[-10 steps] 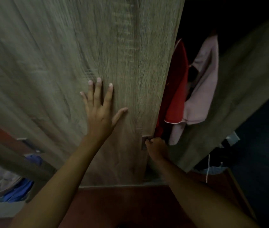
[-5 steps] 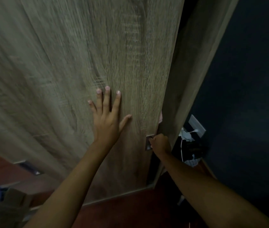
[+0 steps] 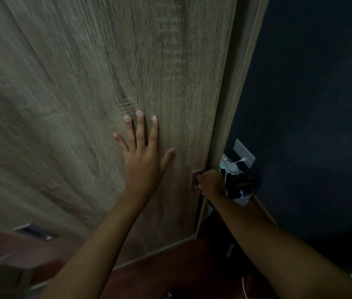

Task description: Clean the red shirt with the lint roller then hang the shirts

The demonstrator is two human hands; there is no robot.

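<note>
Dark blue wall point(image 3: 313, 87) flanks the grey-brown wood-grain wardrobe door point(image 3: 106, 83). I see my left hand point(image 3: 143, 156) flat against it, fingers spread; my right hand point(image 3: 210, 183) curls around the recessed metal handle point(image 3: 195, 180). Shirts are hidden from my view.

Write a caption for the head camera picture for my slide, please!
Left hand flat on the wooden wardrobe door, right hand gripping its recessed handle.
</note>
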